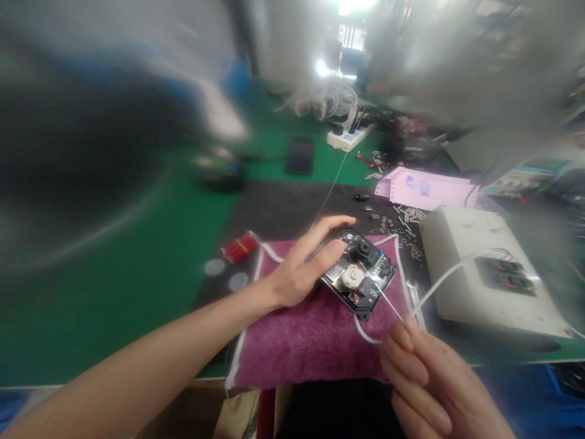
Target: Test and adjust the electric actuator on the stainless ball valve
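Observation:
My left hand (304,268) grips a black device housing (342,296) by its left side, thumb over the top and fingers along the far edge. The housing lies face up and tilted, showing a round black part (364,249), a white motor-like part (353,277) and a green circuit board (378,263). My right hand (425,372) is closed around a thin, straight metal tool (388,297), its tip reaching over the inside of the housing. Its exact kind and its handle are hidden by the fingers. A purple cloth (306,341) lies beneath the housing.
A white cable (443,277) arches from a cream box (457,268) on the right toward my right hand. Loose metal parts (409,216) lie beside pink papers (425,189). A red bundle (241,247) sits left of the cloth, and a power strip (348,137) at the back.

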A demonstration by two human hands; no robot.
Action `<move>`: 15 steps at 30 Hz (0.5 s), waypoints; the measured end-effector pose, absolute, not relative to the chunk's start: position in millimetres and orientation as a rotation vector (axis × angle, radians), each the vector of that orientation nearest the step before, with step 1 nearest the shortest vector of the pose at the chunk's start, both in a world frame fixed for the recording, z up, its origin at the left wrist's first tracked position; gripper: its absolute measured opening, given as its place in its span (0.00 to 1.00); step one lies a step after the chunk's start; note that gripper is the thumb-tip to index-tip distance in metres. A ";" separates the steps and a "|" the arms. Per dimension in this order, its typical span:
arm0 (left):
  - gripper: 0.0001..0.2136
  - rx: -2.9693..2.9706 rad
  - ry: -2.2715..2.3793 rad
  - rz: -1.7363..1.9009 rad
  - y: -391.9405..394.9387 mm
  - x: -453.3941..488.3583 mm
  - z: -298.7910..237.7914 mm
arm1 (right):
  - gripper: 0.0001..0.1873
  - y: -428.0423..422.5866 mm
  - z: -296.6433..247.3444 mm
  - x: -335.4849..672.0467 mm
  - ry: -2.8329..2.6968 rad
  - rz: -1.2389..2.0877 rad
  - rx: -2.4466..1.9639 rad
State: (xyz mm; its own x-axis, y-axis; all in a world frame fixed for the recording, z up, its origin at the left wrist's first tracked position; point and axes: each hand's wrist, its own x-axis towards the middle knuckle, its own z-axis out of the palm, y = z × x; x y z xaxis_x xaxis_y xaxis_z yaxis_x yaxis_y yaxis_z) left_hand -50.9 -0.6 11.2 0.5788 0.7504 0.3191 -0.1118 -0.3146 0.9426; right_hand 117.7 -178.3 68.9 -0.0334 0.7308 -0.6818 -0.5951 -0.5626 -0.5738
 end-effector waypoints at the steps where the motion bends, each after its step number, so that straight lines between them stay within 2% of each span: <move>1: 0.26 1.676 0.537 0.950 -0.6 -50.8 11.1 | 0.26 -177.9 69.4 116.0 -0.152 1.771 -1.241; 4: 0.26 1.678 0.539 0.949 -0.7 -50.6 11.1 | 0.23 -180.4 64.1 110.5 -0.326 1.526 -1.359; 8: 0.26 1.696 0.549 0.947 -0.3 -51.1 10.2 | 0.16 -188.2 48.2 116.3 -0.983 0.650 -1.608; 11: 0.27 1.682 0.549 0.935 0.4 -51.5 8.5 | 0.13 -189.6 44.2 136.4 -1.552 0.011 -1.607; 13: 0.28 1.675 0.553 0.934 0.9 -51.7 7.7 | 0.13 -187.3 48.0 150.9 -1.825 -0.222 -1.530; 15: 0.28 1.676 0.559 0.938 1.1 -51.6 7.5 | 0.12 -183.6 54.7 161.8 -1.981 -0.309 -1.496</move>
